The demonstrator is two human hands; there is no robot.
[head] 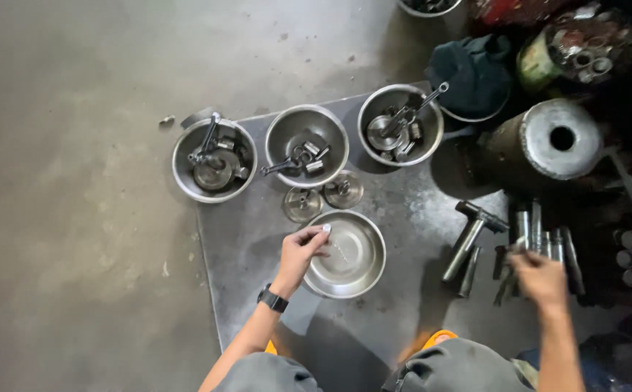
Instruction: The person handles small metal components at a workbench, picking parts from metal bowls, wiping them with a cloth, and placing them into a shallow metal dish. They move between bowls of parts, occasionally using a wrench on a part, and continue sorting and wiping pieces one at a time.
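Observation:
My left hand point(301, 250), with a black watch on the wrist, pinches a small shiny metal part point(326, 228) over the rim of an empty steel bowl point(374, 268) on a grey metal sheet point(403, 210). My right hand point(541, 279) reaches to the right into a row of dark metal rods and tools point(544, 236); its fingers curl among them, and whether it grips one is unclear.
Three steel bowls point(214, 160) point(306, 145) point(401, 123) holding metal parts stand in a row behind. Two round metal discs point(301, 205) point(343, 190) lie before them. A big metal cylinder point(559, 138), a dark cloth point(472, 69) and a hammer-like tool point(472, 236) sit at right. Concrete floor point(76, 181) spreads left.

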